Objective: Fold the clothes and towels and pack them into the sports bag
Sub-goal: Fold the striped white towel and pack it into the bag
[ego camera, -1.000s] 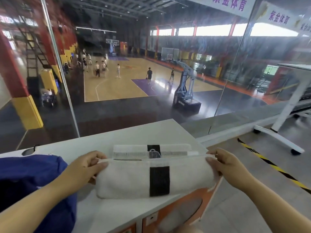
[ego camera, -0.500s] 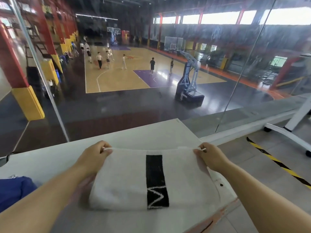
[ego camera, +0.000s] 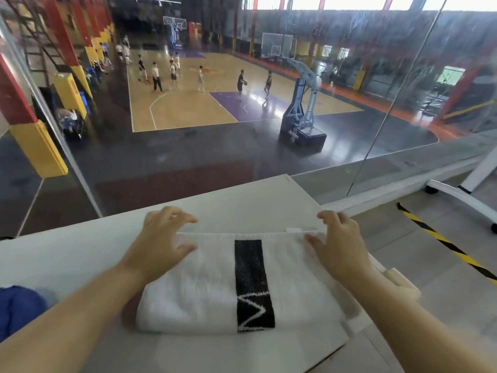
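Observation:
A white towel [ego camera: 204,289] with a black stripe lies folded flat on the white table [ego camera: 242,203], near its front right corner. My left hand [ego camera: 161,243] hovers over the towel's far left corner with its fingers spread and holds nothing. My right hand [ego camera: 338,243] is over the far right corner, fingers apart, also off the cloth. A blue fabric thing [ego camera: 18,310], possibly the sports bag, shows at the left edge, mostly out of frame.
A glass wall [ego camera: 269,146] stands right behind the table, with a basketball court and players below. To the right, the floor has a yellow and black hazard stripe [ego camera: 443,246] and a white wheeled stand leg [ego camera: 462,200]. The table's right edge is close to my right arm.
The towel was folded away from me onto itself and laid flat. Both hands have let go of its far corners and opened above it. The view has tilted down and right.

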`<action>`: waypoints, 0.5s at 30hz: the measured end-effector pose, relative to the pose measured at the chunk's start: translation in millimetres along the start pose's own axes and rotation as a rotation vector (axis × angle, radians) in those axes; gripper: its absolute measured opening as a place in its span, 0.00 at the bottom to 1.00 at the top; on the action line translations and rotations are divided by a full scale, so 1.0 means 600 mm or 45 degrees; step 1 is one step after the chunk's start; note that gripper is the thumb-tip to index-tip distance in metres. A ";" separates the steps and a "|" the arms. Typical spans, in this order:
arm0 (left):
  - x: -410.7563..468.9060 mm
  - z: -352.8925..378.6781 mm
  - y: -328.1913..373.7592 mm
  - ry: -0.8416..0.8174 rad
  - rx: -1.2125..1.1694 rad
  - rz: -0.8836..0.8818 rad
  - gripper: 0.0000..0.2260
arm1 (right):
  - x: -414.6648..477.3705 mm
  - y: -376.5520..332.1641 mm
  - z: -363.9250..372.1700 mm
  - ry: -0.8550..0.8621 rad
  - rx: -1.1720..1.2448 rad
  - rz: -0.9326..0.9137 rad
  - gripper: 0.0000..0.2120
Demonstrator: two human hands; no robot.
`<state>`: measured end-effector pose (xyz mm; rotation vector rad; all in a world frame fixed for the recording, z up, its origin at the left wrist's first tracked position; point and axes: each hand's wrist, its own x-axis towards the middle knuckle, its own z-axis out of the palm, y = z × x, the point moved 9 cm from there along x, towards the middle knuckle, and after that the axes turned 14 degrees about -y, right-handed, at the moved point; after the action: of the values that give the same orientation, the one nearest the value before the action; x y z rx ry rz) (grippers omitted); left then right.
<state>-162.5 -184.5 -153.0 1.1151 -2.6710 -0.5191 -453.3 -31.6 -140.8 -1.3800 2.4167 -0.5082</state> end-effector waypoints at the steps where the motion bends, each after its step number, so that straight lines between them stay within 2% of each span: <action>1: 0.002 0.016 0.015 -0.118 0.051 0.079 0.25 | -0.023 -0.029 -0.004 0.014 -0.026 -0.082 0.19; 3: 0.001 0.057 0.032 -0.402 0.158 0.119 0.29 | -0.069 -0.085 0.019 -0.118 -0.104 -0.242 0.16; 5: -0.005 0.080 0.032 -0.580 0.245 0.026 0.24 | -0.111 -0.125 0.070 -0.355 -0.311 -0.339 0.17; 8: -0.015 0.072 0.034 -0.591 0.293 -0.091 0.19 | -0.147 -0.145 0.120 -0.530 -0.607 -0.360 0.31; 9: -0.023 0.069 0.034 -0.595 0.305 -0.133 0.19 | -0.147 -0.141 0.125 -0.540 -0.673 -0.347 0.30; 11: -0.040 0.067 0.037 -0.615 0.350 -0.220 0.19 | -0.133 -0.123 0.133 -0.575 -0.803 -0.320 0.15; 12: -0.051 0.068 0.040 -0.625 0.389 -0.244 0.20 | -0.122 -0.111 0.140 -0.609 -0.841 -0.303 0.13; 15: -0.087 0.073 0.060 -0.672 0.440 -0.253 0.23 | -0.092 -0.068 0.152 -0.730 -0.783 -0.184 0.26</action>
<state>-163.3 -112.6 -181.8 1.5319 -3.2122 -0.4434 -355.8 -16.3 -198.2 -1.6418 2.0578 0.5894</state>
